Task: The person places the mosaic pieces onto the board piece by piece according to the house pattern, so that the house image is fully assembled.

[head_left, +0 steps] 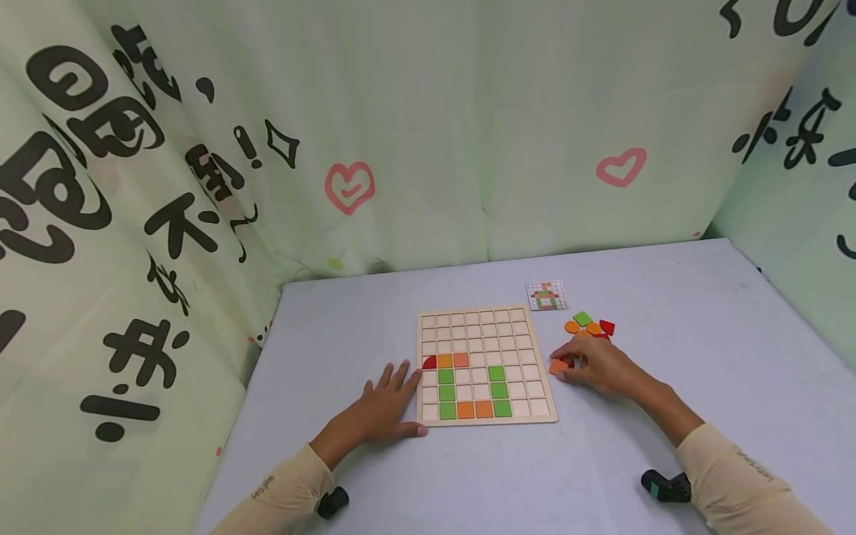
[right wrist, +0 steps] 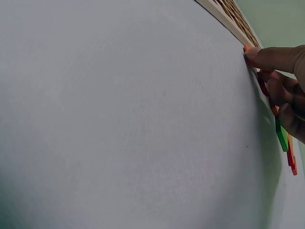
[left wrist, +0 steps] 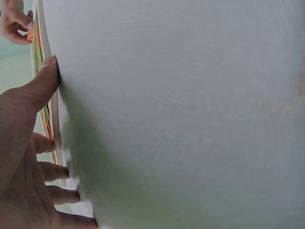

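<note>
In the head view a wooden grid board [head_left: 481, 334] lies on the table. Green and orange square tiles form a U in its lower rows. Above the U's left arm sit a red rounded tile [head_left: 429, 362] and two orange squares [head_left: 452, 360]. My left hand [head_left: 384, 407] rests with spread fingers at the board's left edge, thumb by the lower corner. To the right of the board my right hand [head_left: 598, 364] pinches an orange square tile [head_left: 557, 366] between thumb and fingers. In the right wrist view, that orange tile [right wrist: 247, 48] shows at the thumb tip, near the board's edge.
Beyond my right hand lies a small pile of loose tiles, with a green square [head_left: 582, 319], orange rounds [head_left: 571, 327] and red pieces [head_left: 607, 327], partly hidden by the hand. A small pattern card [head_left: 546, 296] lies behind the board's right corner. Curtains [head_left: 481, 148] hang around the table.
</note>
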A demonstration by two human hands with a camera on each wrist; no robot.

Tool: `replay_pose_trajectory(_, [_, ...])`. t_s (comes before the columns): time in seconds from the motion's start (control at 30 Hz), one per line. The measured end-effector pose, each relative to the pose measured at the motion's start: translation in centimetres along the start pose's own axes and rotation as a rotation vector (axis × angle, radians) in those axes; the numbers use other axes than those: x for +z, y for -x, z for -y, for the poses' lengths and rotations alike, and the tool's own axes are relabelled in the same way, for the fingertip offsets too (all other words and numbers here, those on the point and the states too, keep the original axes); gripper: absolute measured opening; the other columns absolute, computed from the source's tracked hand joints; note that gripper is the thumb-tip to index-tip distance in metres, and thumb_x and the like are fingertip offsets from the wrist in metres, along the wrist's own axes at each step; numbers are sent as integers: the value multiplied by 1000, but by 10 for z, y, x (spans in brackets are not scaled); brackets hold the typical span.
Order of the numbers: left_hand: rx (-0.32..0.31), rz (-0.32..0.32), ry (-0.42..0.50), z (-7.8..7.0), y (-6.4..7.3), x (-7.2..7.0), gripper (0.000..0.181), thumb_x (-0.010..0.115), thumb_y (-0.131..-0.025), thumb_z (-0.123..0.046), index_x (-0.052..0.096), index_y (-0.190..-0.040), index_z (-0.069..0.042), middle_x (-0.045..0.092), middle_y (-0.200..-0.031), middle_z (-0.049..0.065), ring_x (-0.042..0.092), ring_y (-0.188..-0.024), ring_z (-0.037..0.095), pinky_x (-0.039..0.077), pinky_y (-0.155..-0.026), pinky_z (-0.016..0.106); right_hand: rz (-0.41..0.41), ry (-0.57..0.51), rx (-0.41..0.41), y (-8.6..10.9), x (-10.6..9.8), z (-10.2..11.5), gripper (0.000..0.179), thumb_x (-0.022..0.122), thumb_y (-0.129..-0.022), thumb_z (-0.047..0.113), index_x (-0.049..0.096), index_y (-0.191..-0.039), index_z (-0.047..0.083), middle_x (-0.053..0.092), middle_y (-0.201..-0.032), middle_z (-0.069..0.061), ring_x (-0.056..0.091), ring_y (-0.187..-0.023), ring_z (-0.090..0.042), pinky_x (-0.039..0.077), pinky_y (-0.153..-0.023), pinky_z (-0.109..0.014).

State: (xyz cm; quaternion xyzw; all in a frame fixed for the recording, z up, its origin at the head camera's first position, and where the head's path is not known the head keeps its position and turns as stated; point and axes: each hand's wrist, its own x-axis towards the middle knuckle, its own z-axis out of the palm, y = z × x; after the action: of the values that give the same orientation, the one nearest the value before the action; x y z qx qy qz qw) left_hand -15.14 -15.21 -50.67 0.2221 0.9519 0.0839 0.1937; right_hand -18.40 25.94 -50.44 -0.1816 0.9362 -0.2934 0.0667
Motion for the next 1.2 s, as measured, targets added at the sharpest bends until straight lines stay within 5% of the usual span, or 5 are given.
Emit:
replay_pose_trajectory(0.3, [-1, 4, 4, -1, 0, -1, 101, 67, -85, -64, 21, -161, -16, 16, -168, 14, 12, -154, 44, 25, -113, 71, 51, -49, 17, 0, -2, 2, 33, 78, -88, 14, 72, -120, 9, 59, -81, 7, 52, -79, -13, 46, -64, -20])
replay_pose_trajectory(0.63, [-4, -3, -5, -2, 0, -2, 100, 67, -85, -64, 22, -161, -16, 17, -168, 14, 13, -154, 44, 26, -113, 71, 62, -74, -25, -4, -3, 4, 27, 74, -90, 12, 71, -117, 9, 58, -81, 7, 52, -77, -8, 46, -64, -20])
replay_pose_trajectory(1.2, [-7, 22, -18, 0, -3, -3, 101, 65, -86, -65, 19, -162, -18, 14, -169, 13, 11, -154, 43, 25, -113, 71, 140, -132, 21, -15, -4, 25, 35, 71, -90, 6, 67, -125, 4, 62, -89, 0, 53, -69, -13, 46, -58, -21])
